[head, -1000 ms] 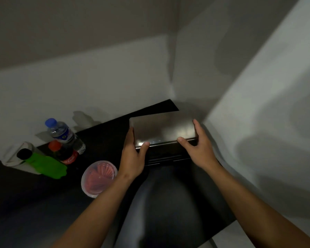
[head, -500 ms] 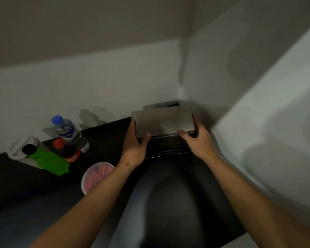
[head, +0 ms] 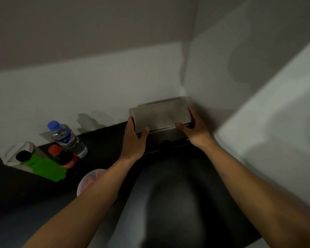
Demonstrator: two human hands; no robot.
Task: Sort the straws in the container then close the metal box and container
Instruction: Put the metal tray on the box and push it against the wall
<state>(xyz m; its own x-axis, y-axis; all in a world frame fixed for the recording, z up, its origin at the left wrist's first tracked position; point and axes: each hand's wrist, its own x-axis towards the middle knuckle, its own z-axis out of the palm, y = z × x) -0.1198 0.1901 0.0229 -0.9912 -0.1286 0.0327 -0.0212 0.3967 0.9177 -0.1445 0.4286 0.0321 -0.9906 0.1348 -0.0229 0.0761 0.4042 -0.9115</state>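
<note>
Metal box (head: 170,138) sits on black counter (head: 104,145), tucked into the wall corner, straight ahead of both hands. Its flat steel lid (head: 161,113) is tilted, front edge lifted off the box body w/ a dark gap under it; can't tell how far it's raised at the back. Left hand (head: 133,140) grips lid's left front corner: thumb on top surface, fingers wrapped round the side edge. Right hand (head: 195,128) grips the right front corner the same way, thumb lying along the front edge, fingers curled round the right side next to the wall. Both hands are closed on the lid, not spread flat.

Container (head: 89,181), round, clear plastic, sits on the counter left of & nearer than the left hand, partly hidden behind the left forearm. Red straws (head: 92,179) show inside, blurry; can't tell if a cover is on it.

Further left of left hand, along the wall: water bottle (head: 66,138) w/ blue cap, upright. Just in front of it, touching or nearly so, a cola bottle (head: 64,156) w/ red cap. Left of that, a green bottle (head: 43,166) w/ black cap, leaning over, resting against a white holder (head: 16,153) at the counter's far left. Whole scene dim, soft focus.
</note>
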